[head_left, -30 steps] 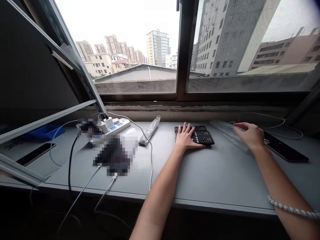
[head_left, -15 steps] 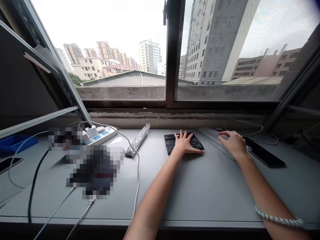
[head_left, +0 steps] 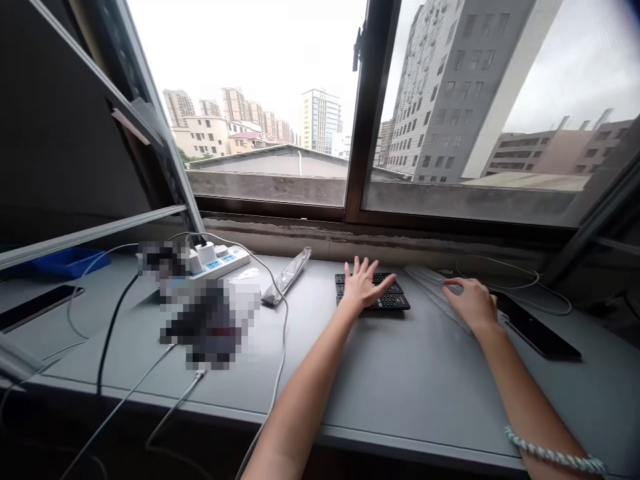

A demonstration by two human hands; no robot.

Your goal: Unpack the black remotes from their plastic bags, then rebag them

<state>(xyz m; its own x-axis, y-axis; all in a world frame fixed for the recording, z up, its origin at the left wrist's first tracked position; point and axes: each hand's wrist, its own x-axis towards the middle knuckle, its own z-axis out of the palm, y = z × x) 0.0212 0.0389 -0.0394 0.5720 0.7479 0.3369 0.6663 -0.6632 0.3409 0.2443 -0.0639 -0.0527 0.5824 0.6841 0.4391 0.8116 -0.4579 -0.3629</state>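
Black remote controls (head_left: pixel 387 302) lie side by side on the grey table, their buttons facing up. My left hand (head_left: pixel 361 285) is over their left part with its fingers spread, hiding some of the buttons. Whether its palm presses on them, I cannot tell. To the right, my right hand (head_left: pixel 471 303) has thumb and forefinger brought together in a pinch at a clear plastic bag (head_left: pixel 430 288), which lies flat and runs under the hand. Beyond that hand is a black flat device (head_left: pixel 543 327), partly hidden by it.
A silvery plastic-wrapped item (head_left: pixel 287 277) lies left of the remotes. Farther left are a white power strip (head_left: pixel 225 263), a loose cable (head_left: pixel 283 347), a blue tray (head_left: pixel 75 262) and a phone (head_left: pixel 40 307). A window (head_left: pixel 270 133) rises behind the table (head_left: pixel 390 380).
The view has turned and tilted. My left thumb has lifted from the remotes' right edge and moved closer to the fingers. My right hand keeps its place at the plastic bag.
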